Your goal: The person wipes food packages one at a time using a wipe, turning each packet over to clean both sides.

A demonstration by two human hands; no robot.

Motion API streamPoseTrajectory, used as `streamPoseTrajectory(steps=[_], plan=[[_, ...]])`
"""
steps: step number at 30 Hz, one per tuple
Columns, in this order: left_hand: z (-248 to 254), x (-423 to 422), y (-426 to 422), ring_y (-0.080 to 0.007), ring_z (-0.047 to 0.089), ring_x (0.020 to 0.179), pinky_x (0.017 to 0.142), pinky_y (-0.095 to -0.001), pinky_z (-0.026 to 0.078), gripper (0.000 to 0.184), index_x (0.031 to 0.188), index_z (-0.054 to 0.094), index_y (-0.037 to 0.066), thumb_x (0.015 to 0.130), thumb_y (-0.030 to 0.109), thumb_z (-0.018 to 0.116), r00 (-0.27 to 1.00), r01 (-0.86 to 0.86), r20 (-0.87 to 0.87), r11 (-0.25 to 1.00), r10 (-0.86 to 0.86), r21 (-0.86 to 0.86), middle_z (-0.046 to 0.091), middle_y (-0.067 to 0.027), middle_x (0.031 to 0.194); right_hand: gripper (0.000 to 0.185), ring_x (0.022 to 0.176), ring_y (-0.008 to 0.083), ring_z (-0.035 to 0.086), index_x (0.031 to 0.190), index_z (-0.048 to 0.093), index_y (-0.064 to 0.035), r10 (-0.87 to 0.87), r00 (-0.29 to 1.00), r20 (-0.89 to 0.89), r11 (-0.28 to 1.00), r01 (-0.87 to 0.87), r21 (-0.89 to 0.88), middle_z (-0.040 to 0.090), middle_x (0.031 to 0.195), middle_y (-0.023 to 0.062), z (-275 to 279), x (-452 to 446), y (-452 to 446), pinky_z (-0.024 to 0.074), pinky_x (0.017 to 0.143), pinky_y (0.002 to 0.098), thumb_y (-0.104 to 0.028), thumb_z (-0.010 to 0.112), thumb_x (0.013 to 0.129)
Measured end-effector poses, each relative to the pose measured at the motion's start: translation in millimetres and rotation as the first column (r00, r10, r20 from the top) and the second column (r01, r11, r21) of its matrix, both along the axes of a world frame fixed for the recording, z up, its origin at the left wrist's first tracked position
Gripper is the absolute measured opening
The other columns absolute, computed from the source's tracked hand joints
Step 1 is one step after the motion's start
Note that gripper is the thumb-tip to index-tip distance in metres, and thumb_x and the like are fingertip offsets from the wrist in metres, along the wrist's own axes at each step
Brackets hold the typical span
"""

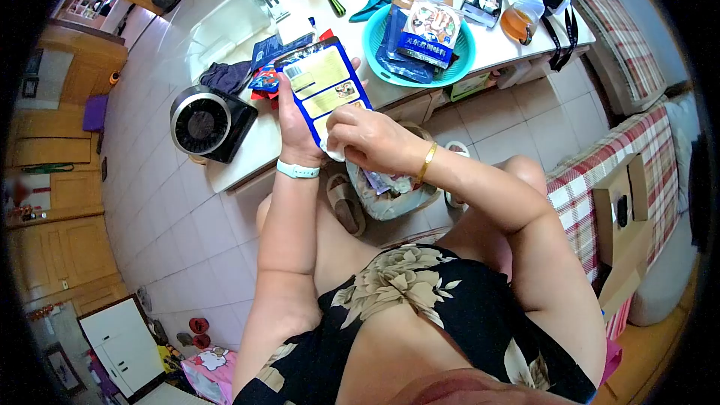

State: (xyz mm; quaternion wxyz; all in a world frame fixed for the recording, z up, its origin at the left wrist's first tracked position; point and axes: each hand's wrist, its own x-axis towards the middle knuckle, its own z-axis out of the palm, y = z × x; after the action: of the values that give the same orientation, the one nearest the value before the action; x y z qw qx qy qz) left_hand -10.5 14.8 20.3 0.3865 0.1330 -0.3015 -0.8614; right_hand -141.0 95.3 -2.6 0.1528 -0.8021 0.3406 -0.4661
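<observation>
My left hand (297, 129) is wrapped round a blue and yellow food packet (311, 84), with its printed panel side facing up. Over the packet's lower end, my right hand (375, 139) has its fingers pinched on a white tissue (333, 151), which presses against the packet there. Just beyond the left hand, red and blue packets (264, 75) lie on the white table (247, 157). To the right, a turquoise basket (468, 56) holds several packets, and a white and blue pouch (431, 30) is on top.
A black round-faced device (201, 124) sits at the table's left corner. Farther back are a clear bin (225, 34), a green knife (332, 0) and a glass teapot (519, 22). A lined waste bin (397, 202) stands between my knees. A checked sofa (592, 180) is at right.
</observation>
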Motion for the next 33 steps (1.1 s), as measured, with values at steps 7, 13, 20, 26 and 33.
streamPoseTrajectory(steps=[7,13,20,26,33], plan=[[-11,6,-4,-0.0331,0.059,0.127,0.106,-0.0491,0.049,0.082,0.150,0.043,0.005,0.102,0.069,0.030,0.983,0.172,-0.086,0.980,-0.164,0.101,0.056,-0.0165,0.143,0.027,0.093,0.0313,0.064,0.097,0.065,-0.0067,-0.404,0.899,0.170,0.907,0.417,-0.052,0.062,0.100,0.0106,29,-47,-18,0.0547,0.079,0.0398,0.006,0.069,0.073],[-14,0,0,-0.0332,0.059,0.127,0.108,-0.0493,0.047,0.079,0.148,0.045,0.003,0.103,0.067,0.032,0.962,0.231,-0.179,0.965,-0.208,0.122,0.057,-0.0176,0.141,0.023,0.092,0.0328,0.064,0.095,0.064,-0.0062,-0.446,0.894,-0.027,0.886,0.438,-0.151,0.061,0.097,0.0119,16,-57,-26,0.0540,0.077,0.0404,0.002,0.071,0.074],[-8,11,-19,-0.0441,0.052,0.133,0.113,-0.0577,0.040,0.086,0.154,0.032,-0.001,0.101,0.067,0.030,0.996,-0.081,-0.029,0.996,0.082,0.037,0.048,-0.0294,0.148,0.021,0.083,0.0334,0.062,0.090,0.059,-0.0075,-0.176,0.976,-0.131,0.984,0.177,-0.005,0.057,0.091,0.0108,-8,-14,-5,0.0537,0.072,0.0425,0.001,0.070,0.075],[-11,12,-19,-0.0430,0.055,0.129,0.110,-0.0552,0.044,0.086,0.153,0.036,0.001,0.100,0.070,0.031,0.990,-0.090,-0.101,0.994,0.097,0.067,0.053,-0.0272,0.143,0.027,0.088,0.0307,0.065,0.094,0.061,-0.0090,-0.285,0.953,0.099,0.943,0.297,-0.147,0.061,0.098,0.0085,25,-10,6,0.0553,0.071,0.0393,0.001,0.071,0.071],[-14,-2,-6,-0.0457,0.050,0.134,0.113,-0.0582,0.039,0.083,0.155,0.031,0.001,0.103,0.066,0.020,0.997,-0.076,-0.009,0.994,0.077,0.074,0.046,-0.0278,0.150,0.039,0.113,0.0318,0.061,0.109,0.062,-0.0103,-0.297,0.940,-0.168,0.942,0.259,-0.214,0.060,0.127,0.0117,3,-3,-2,0.0489,0.094,0.0445,-0.010,0.075,0.073]])
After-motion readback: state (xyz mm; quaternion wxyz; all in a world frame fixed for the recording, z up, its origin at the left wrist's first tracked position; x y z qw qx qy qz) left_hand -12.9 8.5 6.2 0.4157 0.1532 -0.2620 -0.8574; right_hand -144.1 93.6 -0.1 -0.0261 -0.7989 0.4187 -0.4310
